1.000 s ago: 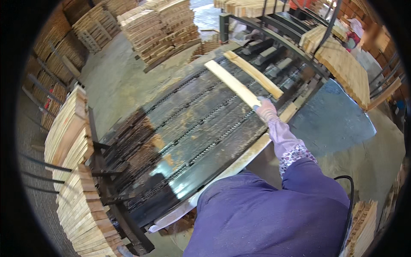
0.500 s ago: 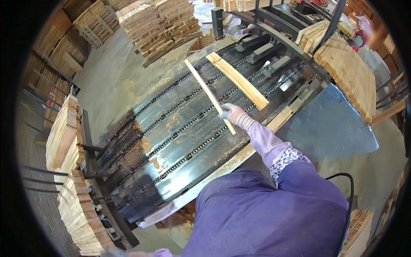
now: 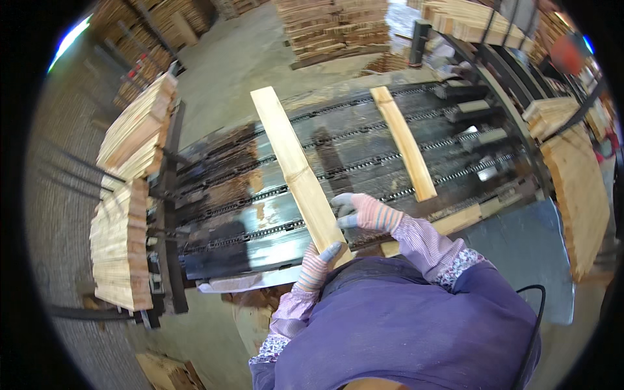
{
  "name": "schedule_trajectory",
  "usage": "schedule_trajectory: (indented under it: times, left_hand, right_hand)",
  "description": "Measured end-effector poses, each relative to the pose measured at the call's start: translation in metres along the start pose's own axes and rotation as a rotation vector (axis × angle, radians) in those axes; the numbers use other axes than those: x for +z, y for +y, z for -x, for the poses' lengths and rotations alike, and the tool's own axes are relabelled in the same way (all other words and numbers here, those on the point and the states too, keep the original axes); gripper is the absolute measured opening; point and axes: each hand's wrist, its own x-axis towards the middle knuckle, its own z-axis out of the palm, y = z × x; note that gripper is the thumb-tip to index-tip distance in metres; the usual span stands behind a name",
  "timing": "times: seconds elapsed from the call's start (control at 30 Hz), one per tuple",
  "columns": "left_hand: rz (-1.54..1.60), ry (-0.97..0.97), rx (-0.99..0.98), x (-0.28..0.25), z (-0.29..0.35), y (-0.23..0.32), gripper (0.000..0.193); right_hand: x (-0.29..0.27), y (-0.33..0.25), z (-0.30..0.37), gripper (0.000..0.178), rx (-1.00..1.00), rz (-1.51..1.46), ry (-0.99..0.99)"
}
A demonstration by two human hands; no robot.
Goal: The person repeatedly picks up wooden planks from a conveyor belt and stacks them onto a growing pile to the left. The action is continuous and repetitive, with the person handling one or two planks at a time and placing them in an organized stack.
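Observation:
My left hand point(image 3: 316, 268), in a striped work glove with grey fingertips, grips the near end of a wooden board point(image 3: 298, 170). The board points away from me, its broad face up, above the chain conveyor point(image 3: 338, 144). Just right of it, my right hand point(image 3: 372, 213) has its gloved fingers apart and holds nothing. A second board point(image 3: 405, 144) lies across the chains further right, apart from both hands.
Stacked boards stand in a rack point(image 3: 123, 240) on the left. More boards point(image 3: 575, 195) stand at the right, beside a grey metal sheet point(image 3: 520, 250). A large wood pile point(image 3: 331, 29) sits on the floor beyond the conveyor. A black cable point(image 3: 538, 318) hangs by my right side.
The board that my right hand held edge-up now shows its broad face, with my left hand on its near end. My right hand has let go. The view has turned left.

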Motion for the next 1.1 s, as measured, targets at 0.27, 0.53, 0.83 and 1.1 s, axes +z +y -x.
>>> schedule_trajectory:
  times: [0.27,0.53,0.83,1.1]
  left_hand:
    - [-0.179,0.395,0.121,-0.015,0.047,0.021,0.050]
    - [-0.755,0.952,0.665,-0.016,0.149,0.107,0.068]
    - [-0.890,1.660,0.953,-0.080,0.221,0.216,0.061]
    - [-0.311,1.318,0.836,-0.194,0.219,0.252,0.070]
  right_hand:
    - [-0.136,0.098,0.027,0.094,0.561,0.912,0.501]
    - [-0.147,0.154,0.033,0.089,0.372,0.701,0.625]
    - [-0.171,0.092,0.003,0.063,-0.072,-0.913,0.328]
    - [-0.121,-0.012,-0.005,0.074,-0.202,-0.747,0.216]
